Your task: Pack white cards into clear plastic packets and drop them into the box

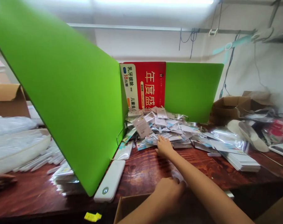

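Note:
A heap of small clear plastic packets (155,127) lies on the dark wooden table (146,168), against a red poster (150,84) and the green divider. My right hand (164,146) reaches forward to the heap's near edge, fingers stretched out and resting on the front packets. My left hand (169,187) sits lower, near the table's front edge above an open cardboard box (129,203). Its fingers are curled under, and what they hold, if anything, is hidden.
A big green divider panel (68,93) slants across the left, with a white power bank (110,183) at its foot. A stack of white cards (242,161), cardboard boxes (232,107) and plastic bags crowd the right. Bagged goods (17,146) lie beyond the divider.

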`<state>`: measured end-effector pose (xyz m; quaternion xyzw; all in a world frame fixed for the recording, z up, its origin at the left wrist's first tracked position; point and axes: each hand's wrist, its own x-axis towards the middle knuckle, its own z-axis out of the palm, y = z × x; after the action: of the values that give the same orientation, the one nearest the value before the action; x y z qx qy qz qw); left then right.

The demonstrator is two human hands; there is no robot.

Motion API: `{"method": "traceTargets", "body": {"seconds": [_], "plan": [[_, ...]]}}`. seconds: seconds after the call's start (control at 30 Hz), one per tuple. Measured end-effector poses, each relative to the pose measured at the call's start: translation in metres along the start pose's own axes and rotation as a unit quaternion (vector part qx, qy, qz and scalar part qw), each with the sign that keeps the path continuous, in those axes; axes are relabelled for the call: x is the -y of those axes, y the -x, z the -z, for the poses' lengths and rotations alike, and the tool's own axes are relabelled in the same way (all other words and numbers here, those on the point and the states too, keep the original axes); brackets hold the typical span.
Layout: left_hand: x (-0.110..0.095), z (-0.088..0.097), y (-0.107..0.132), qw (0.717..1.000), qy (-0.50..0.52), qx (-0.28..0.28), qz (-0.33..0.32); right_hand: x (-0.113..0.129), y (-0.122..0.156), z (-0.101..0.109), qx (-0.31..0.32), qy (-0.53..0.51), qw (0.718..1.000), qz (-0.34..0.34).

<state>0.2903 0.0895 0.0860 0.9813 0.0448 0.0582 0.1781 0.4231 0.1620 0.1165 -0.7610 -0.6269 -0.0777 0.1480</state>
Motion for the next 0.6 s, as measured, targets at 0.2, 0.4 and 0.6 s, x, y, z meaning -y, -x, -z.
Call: {"method": "traceTargets", "body": {"seconds": [0.2,0.4,0.6], "plan": [[-0.006,0.003,-0.002,0.997,-0.073,0.012,0.036,-0.015,0.003,0.010,-0.167,-0.090,0.981,-0.028],[-0.012,0.016,-0.008,0.977,0.044,-0.120,0.173,-0.016,0.012,0.036,-0.335,-0.211,0.916,-0.060],[0.014,0.046,-0.006,0.805,0.089,-0.451,0.375,0.009,0.050,0.042,-0.349,-0.324,0.879,-0.028]]}}
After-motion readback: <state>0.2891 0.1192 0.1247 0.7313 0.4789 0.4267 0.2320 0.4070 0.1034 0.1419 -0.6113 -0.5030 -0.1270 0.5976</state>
